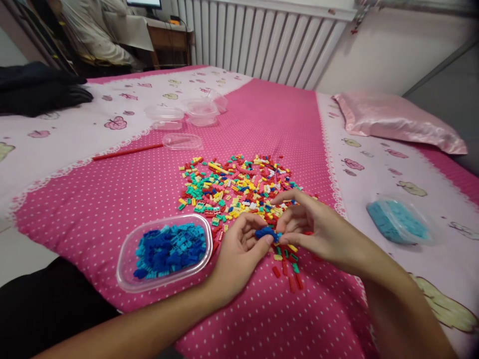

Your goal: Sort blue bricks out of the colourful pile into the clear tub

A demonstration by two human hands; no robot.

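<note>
Over the near edge of a pile of small mixed-colour toy bricks, my left hand is closed around several dark blue toy bricks. My right hand meets it from the right. Its thumb and curled fingers pinch the right end of the blue bricks, while the index finger stretches out above the pile. To the left of my left hand, a clear plastic tub holds dark blue and lighter blue bricks. A few red, green and yellow bricks lie just below my hands.
A closed tub of turquoise bricks stands at the right. Clear containers, a clear lid and a red stick lie beyond the pile. A pink pillow and black cloth rest on the bed. Someone sits at a desk behind.
</note>
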